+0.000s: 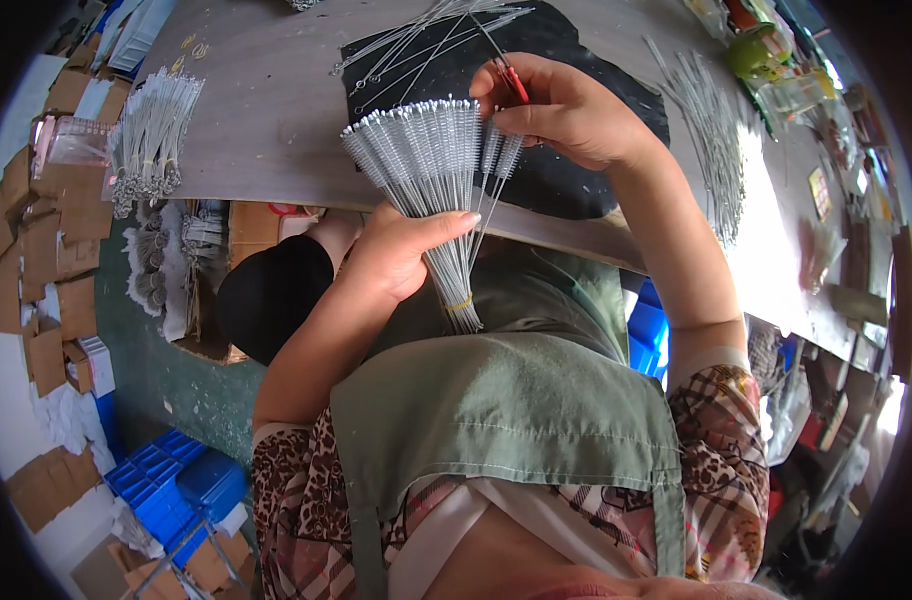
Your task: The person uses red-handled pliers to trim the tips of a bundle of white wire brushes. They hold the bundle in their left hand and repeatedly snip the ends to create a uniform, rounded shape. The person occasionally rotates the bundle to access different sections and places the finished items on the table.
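My left hand (401,250) is wrapped round a fanned bundle of thin wire tube brushes (416,150), thumb across the stems. Bristle heads point away from me, and a yellow band (459,303) ties the lower stems. In my right hand (566,110) is a red-handled tool (514,84) with a thin dark tip pointing away; its exact kind is hard to make out. The fingers of that hand are bent beside a few brushes (500,155) split off at the bundle's right. Whether they pinch one is partly hidden.
A black mat (616,110) lies on the grey table (266,100), with loose looped wires (406,50) on it. More brush bundles (156,130) stand at the left edge, and long wires (711,140) lie right. Blue crates (166,480) and cardboard (51,250) are at the left.
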Motion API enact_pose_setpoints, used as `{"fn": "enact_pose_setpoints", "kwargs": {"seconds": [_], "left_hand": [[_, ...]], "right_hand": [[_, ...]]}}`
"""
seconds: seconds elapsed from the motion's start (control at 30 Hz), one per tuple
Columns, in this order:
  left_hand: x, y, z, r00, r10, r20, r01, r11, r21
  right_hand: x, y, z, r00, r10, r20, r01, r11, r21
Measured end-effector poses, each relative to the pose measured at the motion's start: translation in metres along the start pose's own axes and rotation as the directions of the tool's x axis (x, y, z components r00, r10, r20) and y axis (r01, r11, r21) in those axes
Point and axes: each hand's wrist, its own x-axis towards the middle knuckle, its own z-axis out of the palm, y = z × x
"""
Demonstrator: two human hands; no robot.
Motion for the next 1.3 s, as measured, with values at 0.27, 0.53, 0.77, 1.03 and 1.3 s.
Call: {"fn": "enact_pose_setpoints", "kwargs": {"seconds": [0.27,0.53,0.77,1.03,1.3], "left_hand": [[0.010,0.017,0.013,0.997,-0.027,-0.067,0.028,0.999,0.017],[0.012,0.005,0.013,0.992,-0.043,-0.114,0.049,0.997,0.052],[0.017,0.003,0.011,0.993,-0.047,-0.111,0.055,0.996,0.070],[0.019,0.003,0.016,0.991,0.005,-0.133,0.005,0.997,0.072],[0.020,0.008,0.026,0.994,-0.058,-0.089,0.061,0.997,0.037]], "right_hand": [[0.008,0.000,-0.009,0.997,0.021,-0.078,-0.014,0.996,0.090],[0.011,0.013,0.004,0.971,0.016,-0.240,0.003,0.997,0.077],[0.013,0.032,-0.014,0.999,-0.001,-0.037,0.011,0.968,0.252],[0.015,0.038,-0.018,0.998,0.025,-0.053,-0.001,0.915,0.405],[0.012,0.033,-0.020,0.998,0.040,-0.040,-0.020,0.905,0.425]]}}
